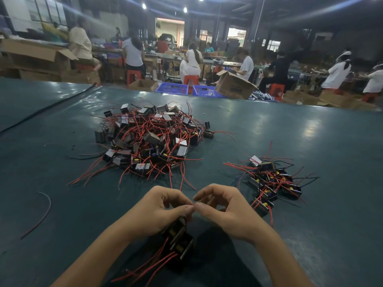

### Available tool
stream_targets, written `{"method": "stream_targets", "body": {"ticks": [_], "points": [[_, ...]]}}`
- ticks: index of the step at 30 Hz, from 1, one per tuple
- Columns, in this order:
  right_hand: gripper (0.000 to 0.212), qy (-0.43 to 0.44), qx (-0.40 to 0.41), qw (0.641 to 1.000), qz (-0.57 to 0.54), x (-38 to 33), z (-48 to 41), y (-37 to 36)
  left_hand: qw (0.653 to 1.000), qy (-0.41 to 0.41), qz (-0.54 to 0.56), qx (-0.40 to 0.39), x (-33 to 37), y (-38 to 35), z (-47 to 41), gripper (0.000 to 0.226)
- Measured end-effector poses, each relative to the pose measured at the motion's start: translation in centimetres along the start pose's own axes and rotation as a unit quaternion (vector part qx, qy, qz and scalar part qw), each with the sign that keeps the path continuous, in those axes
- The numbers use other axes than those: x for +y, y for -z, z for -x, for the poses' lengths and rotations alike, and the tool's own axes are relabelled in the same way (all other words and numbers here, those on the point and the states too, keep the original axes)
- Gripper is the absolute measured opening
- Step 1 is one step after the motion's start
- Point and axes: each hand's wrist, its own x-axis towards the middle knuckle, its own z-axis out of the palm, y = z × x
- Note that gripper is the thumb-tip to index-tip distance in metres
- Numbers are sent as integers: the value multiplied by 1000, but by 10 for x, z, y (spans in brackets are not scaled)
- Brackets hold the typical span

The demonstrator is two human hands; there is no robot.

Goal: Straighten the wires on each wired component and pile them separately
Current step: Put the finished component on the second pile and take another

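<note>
On the green table (310, 131) a large tangled pile (149, 139) of wired components lies far left of centre, the left hand (163, 208) and right hand (223, 208) meet near, fingertips together, both pinching a red wire (193, 204) above one component (178, 235), and a smaller pile (271, 181) lies right.

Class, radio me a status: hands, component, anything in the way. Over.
Left hand, right hand both pinching one red wire. Component just below left hand. Nothing blocking; tangled pile ahead, smaller pile right.
</note>
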Motion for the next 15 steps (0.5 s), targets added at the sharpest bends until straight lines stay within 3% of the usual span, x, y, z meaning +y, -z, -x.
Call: {"method": "stream_targets", "body": {"ticks": [3, 10, 15], "points": [[5, 4, 2, 1000, 12, 2, -1, -2, 1000, 20, 16, -18, 0, -1, 1, 18], [7, 27, 31, 998, 42, 7, -3, -8, 999, 41, 12, -15, -2, -1, 0, 9], [17, -1, 47, 996, 81, 8, -5, -17, 998, 30, -60, 15, -3, -5, 0, 10]]}}
